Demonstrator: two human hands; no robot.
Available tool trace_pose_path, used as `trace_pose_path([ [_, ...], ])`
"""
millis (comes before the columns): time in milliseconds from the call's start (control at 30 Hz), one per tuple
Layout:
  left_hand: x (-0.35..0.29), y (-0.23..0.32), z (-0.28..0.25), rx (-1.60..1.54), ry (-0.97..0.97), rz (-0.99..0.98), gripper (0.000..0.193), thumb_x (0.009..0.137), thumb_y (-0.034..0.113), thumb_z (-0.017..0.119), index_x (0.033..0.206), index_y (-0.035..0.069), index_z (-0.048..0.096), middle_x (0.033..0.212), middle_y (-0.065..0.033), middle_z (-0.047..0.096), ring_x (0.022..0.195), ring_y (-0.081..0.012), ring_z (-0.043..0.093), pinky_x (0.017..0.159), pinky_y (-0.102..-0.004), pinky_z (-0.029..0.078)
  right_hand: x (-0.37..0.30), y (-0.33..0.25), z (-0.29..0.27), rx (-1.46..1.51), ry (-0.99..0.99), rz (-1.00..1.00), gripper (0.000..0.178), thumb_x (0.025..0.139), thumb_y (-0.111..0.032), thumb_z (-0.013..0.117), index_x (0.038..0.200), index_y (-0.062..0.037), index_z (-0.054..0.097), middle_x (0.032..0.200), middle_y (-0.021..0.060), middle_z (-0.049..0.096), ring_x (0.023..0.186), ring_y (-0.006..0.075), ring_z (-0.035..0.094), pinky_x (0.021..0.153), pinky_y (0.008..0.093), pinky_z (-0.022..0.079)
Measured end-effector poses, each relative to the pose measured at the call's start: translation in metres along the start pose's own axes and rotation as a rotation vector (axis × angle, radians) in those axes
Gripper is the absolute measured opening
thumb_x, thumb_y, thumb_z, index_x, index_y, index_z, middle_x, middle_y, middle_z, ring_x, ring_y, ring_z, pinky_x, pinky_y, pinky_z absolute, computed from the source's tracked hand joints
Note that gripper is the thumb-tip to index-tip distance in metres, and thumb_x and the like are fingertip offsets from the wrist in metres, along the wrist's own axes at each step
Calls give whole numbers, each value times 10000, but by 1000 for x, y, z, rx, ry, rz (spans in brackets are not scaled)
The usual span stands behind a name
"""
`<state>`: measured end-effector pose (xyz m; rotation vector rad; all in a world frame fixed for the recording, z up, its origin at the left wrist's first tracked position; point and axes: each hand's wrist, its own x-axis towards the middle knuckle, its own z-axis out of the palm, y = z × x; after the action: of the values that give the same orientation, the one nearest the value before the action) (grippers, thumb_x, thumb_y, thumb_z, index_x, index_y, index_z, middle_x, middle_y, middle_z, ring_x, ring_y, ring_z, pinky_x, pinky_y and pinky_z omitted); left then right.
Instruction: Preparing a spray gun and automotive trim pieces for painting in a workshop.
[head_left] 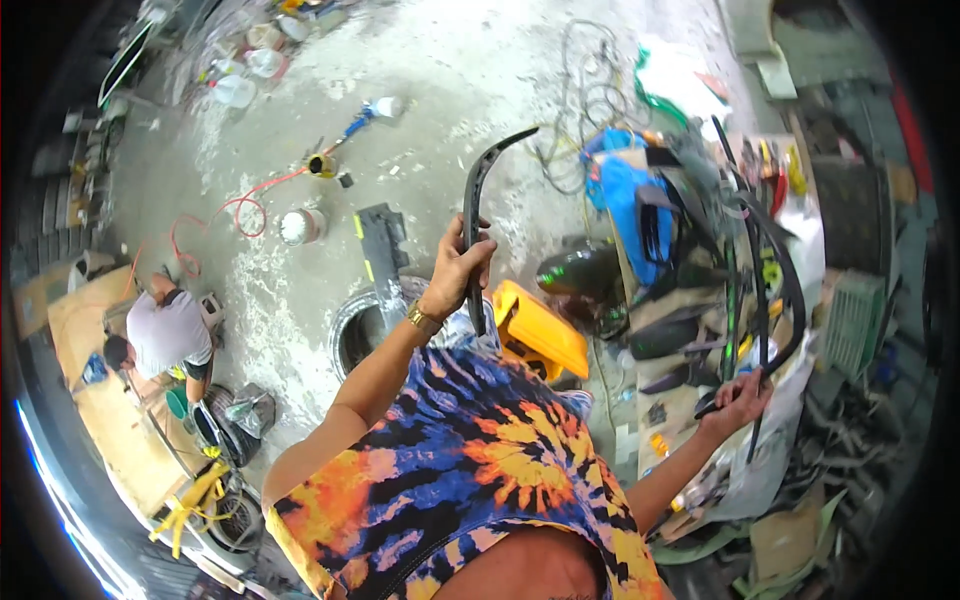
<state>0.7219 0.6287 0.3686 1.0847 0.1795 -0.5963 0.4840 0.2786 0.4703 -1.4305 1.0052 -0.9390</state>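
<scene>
Grasping right and left, well apart.
With right hand (738,400), gripping curved black right strip (797,310) near its lower end, bulging right over cluttered table (685,420). With left hand (466,262), gripping curved left strip (473,195) mid-length, nearly upright along its long axis, hooking right at upper tip, against grey floor (430,110).

Ref: yellow boxy plastic piece (550,328) | left: round grey ring (343,322) | far left: flat tan bench (112,415) | beyond-left: white cylindrical container (300,228) | beyond: thin looped cable (597,103) | far right: green slatted plastic crate (853,325)
</scene>
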Motion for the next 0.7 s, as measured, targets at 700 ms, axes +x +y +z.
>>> trace_pose_path([
  [700, 32, 165, -150, -204, 625, 331, 256, 879, 211, 615, 1047, 29, 552, 609, 50, 415, 447, -39, 353, 391, -207, 281, -68, -3, 436, -375, -1261, -162, 147, 889, -137, 621, 839, -12, 562, 626, -27, 463, 568, 32, 404, 493, 229, 319],
])
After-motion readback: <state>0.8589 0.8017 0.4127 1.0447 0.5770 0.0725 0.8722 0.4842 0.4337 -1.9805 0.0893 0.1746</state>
